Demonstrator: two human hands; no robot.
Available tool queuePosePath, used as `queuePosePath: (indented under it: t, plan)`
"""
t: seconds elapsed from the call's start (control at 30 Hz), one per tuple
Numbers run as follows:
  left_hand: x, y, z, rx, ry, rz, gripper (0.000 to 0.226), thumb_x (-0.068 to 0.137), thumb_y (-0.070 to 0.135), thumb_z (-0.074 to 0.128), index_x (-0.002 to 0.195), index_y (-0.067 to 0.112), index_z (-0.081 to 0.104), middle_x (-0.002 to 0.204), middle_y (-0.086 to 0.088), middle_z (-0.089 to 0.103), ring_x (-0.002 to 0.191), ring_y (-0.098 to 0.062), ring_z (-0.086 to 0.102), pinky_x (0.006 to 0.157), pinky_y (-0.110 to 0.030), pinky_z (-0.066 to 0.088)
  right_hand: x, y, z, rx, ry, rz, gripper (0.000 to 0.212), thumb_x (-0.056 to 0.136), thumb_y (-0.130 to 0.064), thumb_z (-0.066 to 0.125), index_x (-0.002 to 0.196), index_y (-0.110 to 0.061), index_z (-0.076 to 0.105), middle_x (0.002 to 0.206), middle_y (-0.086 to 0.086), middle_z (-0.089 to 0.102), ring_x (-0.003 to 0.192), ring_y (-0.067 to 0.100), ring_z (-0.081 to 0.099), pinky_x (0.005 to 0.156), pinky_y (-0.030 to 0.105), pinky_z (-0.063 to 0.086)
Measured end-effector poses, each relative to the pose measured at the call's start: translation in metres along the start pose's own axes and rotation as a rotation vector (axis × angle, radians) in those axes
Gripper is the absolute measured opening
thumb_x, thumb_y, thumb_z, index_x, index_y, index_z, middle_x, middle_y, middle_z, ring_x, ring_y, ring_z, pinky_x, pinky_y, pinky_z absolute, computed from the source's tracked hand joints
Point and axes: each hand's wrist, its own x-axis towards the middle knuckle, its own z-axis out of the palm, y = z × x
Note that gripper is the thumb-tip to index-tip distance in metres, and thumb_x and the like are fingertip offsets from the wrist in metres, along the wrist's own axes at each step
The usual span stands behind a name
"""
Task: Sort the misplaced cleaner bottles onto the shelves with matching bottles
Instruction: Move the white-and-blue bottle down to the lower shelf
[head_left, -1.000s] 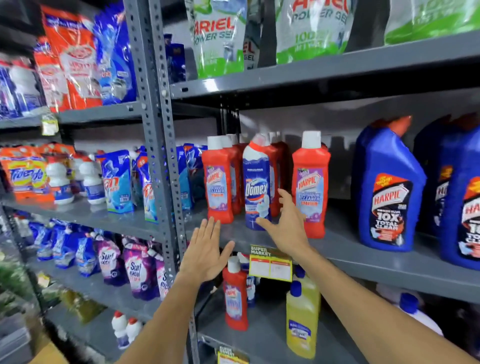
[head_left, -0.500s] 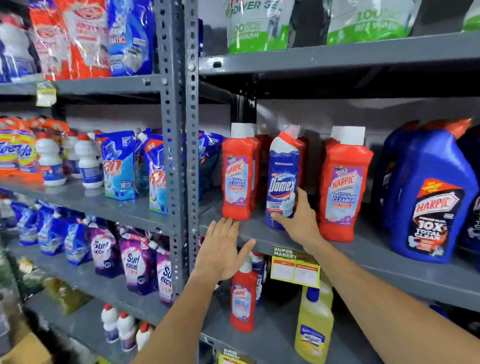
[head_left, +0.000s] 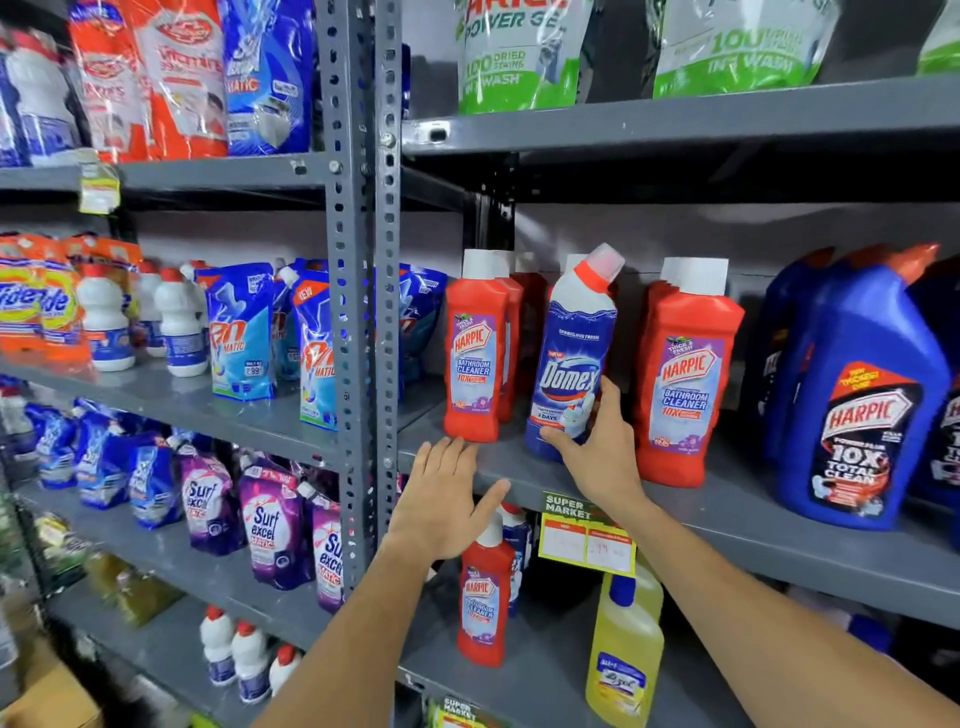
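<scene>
The right hand (head_left: 597, 457) is wrapped around the bottom of the tall blue and white plastic Domex bottle with a bent red neck (head_left: 569, 358), thumb on the front, fingers behind it. The left hand (head_left: 441, 499) is open and flat, holding nothing, near the front edge of the grey metal shelf (head_left: 727, 525). The bottle stands almost straight up, tipped a little to the right, between red plastic Harpic bathroom cleaner bottles with white caps (head_left: 475, 353), so it looks out of place. The right hand is nearer. Its bottom is hidden by the hand, so I cannot tell if it is lifted.
</scene>
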Motion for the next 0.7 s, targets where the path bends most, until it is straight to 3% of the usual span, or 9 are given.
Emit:
queuePosePath:
  t: [0.07, 0.13, 0.23, 0.33, 0.43, 0.5, 0.7]
  plan:
    - [0.001, 0.0, -0.001, 0.002, 0.012, 0.0, 0.079, 0.095, 0.067, 0.022, 0.15, 0.01, 0.03, 0.157, -0.01, 0.034, 0.148, -0.026, 0.02, 0.122, -0.04, 0.0, -0.005, -0.009, -0.003, 0.016, 0.002, -0.04, 0.082, 0.08, -0.012, 0.085, 0.145, -0.016, 0.036, 0.134, 0.002, 0.064, 0.113, 0.006, 0.063, 0.075, 0.0, 0.047]
    - [0.003, 0.001, -0.004, 0.006, 0.009, -0.004, 0.078, 0.095, 0.066, 0.024, 0.151, 0.011, 0.029, 0.158, -0.01, 0.032, 0.148, -0.025, 0.019, 0.122, -0.041, 0.0, -0.01, -0.019, -0.009, 0.032, -0.002, -0.082, 0.081, 0.078, -0.013, 0.087, 0.143, -0.016, 0.038, 0.128, -0.003, 0.065, 0.105, -0.009, 0.063, 0.074, -0.003, 0.045]
    - [-0.008, 0.004, -0.002, -0.001, 0.007, -0.028, 0.082, 0.096, 0.067, 0.021, 0.157, 0.013, 0.008, 0.166, -0.009, 0.007, 0.153, -0.023, -0.003, 0.123, -0.039, -0.004, -0.025, -0.028, -0.018, 0.076, -0.028, -0.1, 0.081, 0.077, -0.014, 0.087, 0.141, -0.02, 0.038, 0.119, -0.019, 0.063, 0.103, -0.022, 0.059, 0.076, -0.002, 0.046]
    - [-0.042, 0.01, 0.01, 0.021, 0.077, -0.014, 0.082, 0.098, 0.066, 0.02, 0.156, 0.015, -0.006, 0.165, -0.005, -0.011, 0.151, -0.02, -0.016, 0.122, -0.039, -0.004, -0.049, -0.032, -0.024, 0.101, -0.077, -0.088, 0.08, 0.076, -0.018, 0.087, 0.138, -0.027, 0.037, 0.116, -0.036, 0.062, 0.111, -0.012, 0.062, 0.084, 0.008, 0.053]
    - [-0.083, 0.014, 0.028, 0.017, 0.049, -0.042, 0.082, 0.098, 0.066, 0.02, 0.156, 0.013, -0.003, 0.165, -0.006, -0.009, 0.152, -0.02, -0.015, 0.123, -0.041, -0.001, -0.08, -0.023, -0.026, 0.148, -0.157, -0.069, 0.079, 0.075, -0.027, 0.086, 0.137, -0.032, 0.037, 0.124, -0.026, 0.065, 0.117, 0.004, 0.066, 0.094, 0.036, 0.059]
    - [-0.108, 0.013, 0.04, 0.006, -0.015, -0.079, 0.084, 0.097, 0.067, 0.019, 0.156, 0.013, -0.004, 0.165, -0.006, -0.01, 0.151, -0.019, -0.015, 0.124, -0.041, -0.001, -0.104, -0.011, -0.023, 0.134, -0.243, -0.054, 0.076, 0.075, -0.035, 0.084, 0.135, -0.037, 0.037, 0.128, -0.022, 0.065, 0.118, 0.006, 0.066, 0.094, 0.046, 0.058]
    - [-0.156, -0.005, 0.08, 0.01, -0.203, -0.118, 0.084, 0.095, 0.067, 0.014, 0.156, 0.013, -0.004, 0.163, -0.003, -0.013, 0.15, -0.019, -0.018, 0.124, -0.04, -0.002, -0.172, 0.039, 0.002, 0.085, -0.466, 0.027, 0.078, 0.077, -0.037, 0.081, 0.138, -0.044, 0.033, 0.129, -0.024, 0.066, 0.119, -0.002, 0.064, 0.095, 0.037, 0.058]
